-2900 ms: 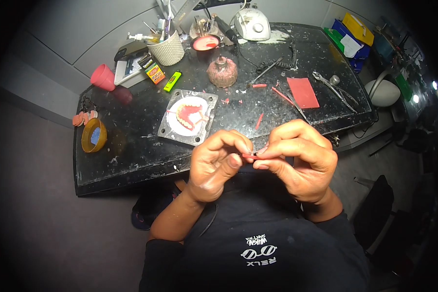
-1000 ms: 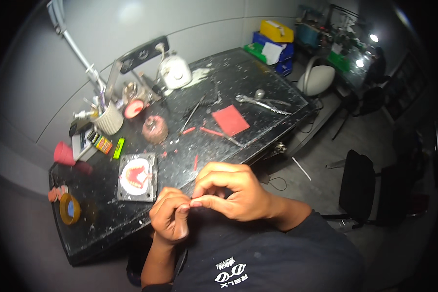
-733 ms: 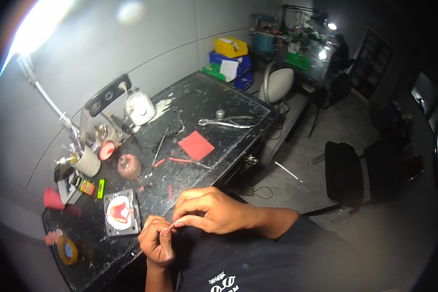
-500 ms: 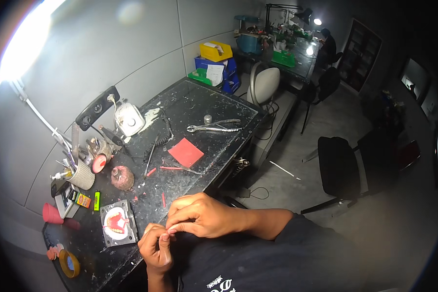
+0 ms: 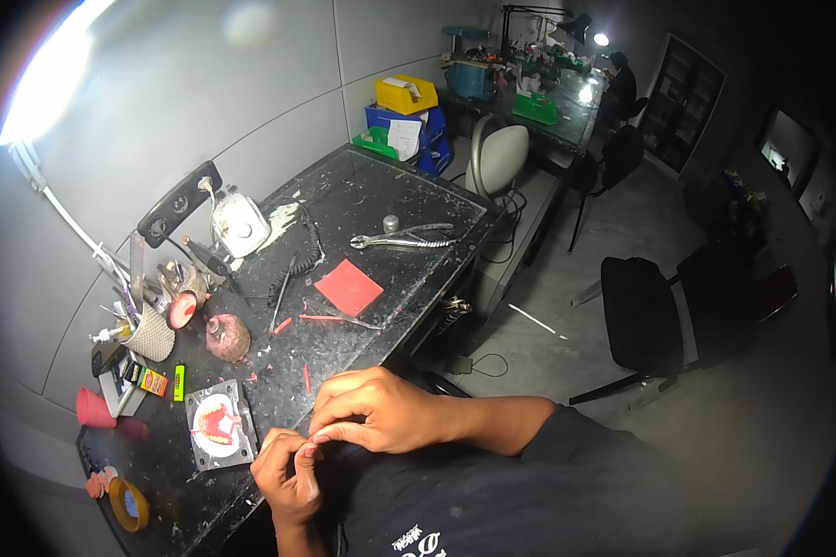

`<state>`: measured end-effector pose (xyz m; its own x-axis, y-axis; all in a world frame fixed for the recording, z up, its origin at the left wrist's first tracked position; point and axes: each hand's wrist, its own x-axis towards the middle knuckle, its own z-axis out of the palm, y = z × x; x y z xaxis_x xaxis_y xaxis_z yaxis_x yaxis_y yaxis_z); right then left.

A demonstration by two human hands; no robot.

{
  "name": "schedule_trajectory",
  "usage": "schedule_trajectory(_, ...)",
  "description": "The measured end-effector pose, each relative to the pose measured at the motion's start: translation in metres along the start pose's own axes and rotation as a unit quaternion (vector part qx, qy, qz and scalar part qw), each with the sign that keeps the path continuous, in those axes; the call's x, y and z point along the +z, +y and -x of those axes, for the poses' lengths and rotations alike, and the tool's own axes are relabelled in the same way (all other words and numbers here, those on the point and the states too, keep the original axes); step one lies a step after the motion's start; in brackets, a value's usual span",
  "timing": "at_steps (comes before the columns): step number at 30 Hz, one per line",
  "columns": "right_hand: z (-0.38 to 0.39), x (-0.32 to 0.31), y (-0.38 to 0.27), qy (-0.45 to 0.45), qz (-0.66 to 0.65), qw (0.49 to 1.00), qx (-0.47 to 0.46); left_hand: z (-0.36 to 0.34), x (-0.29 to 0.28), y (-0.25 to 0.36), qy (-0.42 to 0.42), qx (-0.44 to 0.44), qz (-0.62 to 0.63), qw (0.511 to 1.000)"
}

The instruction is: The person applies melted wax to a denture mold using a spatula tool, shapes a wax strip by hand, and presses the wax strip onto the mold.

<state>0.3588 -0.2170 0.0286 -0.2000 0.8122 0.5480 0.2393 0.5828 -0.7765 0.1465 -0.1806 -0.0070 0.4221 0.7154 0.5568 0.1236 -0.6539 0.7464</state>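
Observation:
My left hand (image 5: 290, 473) and my right hand (image 5: 373, 413) meet at the fingertips just off the table's front edge. Both are closed in a pinch, and whatever lies between the fingers is too small and covered to make out. Left of them, a square metal flask (image 5: 243, 453) rests on the black table (image 5: 279, 408). White plaster fills it, bearing a denture (image 5: 217, 425) with pinkish-red wax and tooth-coloured teeth. A thin red wax strip (image 5: 306, 379) lies beyond my right hand. Farther off are a red wax sheet (image 5: 348, 288) and a slim metal tool (image 5: 353, 320).
Along the wall stand a spirit burner-like pink-stained pot (image 5: 228, 339), a tool cup (image 5: 153, 336), a green lighter (image 5: 179, 382), a pink cup (image 5: 95, 408) and a yellow-brown bowl (image 5: 128, 506). Pliers (image 5: 404, 238) lie farther back. A black chair (image 5: 641, 320) stands at right; a person (image 5: 622, 84) sits far off.
The whole view has shifted slightly, with the table's things a little farther left. My hands stay pinched together, with little change in their pose.

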Motion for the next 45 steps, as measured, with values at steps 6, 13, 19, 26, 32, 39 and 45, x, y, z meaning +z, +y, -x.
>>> schedule_trajectory(6,0.002,0.0,-0.003,-0.001,0.001,1.0,0.015,0.001,0.0,0.0,-0.001,0.005,-0.005,1.0)
schedule_trajectory(13,-0.002,0.011,0.002,-0.009,0.025,1.0,-0.007,0.005,-0.012,0.004,0.013,0.002,-0.03,0.999)
schedule_trajectory(19,-0.007,0.019,0.007,-0.023,0.02,0.999,0.039,0.002,-0.026,-0.002,0.001,0.032,-0.059,0.998)
schedule_trajectory(26,-0.03,0.047,0.014,0.001,0.059,0.997,0.046,-0.001,-0.121,-0.022,0.092,0.053,-0.222,0.969)
schedule_trajectory(32,-0.065,0.097,0.03,-0.002,0.064,0.996,0.058,-0.009,-0.179,-0.061,0.137,-0.075,-0.243,0.958)
schedule_trajectory(39,-0.083,0.13,0.054,0.015,0.139,0.989,0.058,-0.008,-0.167,-0.077,0.024,0.059,-0.315,0.947)
schedule_trajectory(45,-0.087,0.134,0.051,0.004,0.148,0.986,0.08,-0.001,-0.162,-0.074,-0.03,0.107,-0.328,0.938)
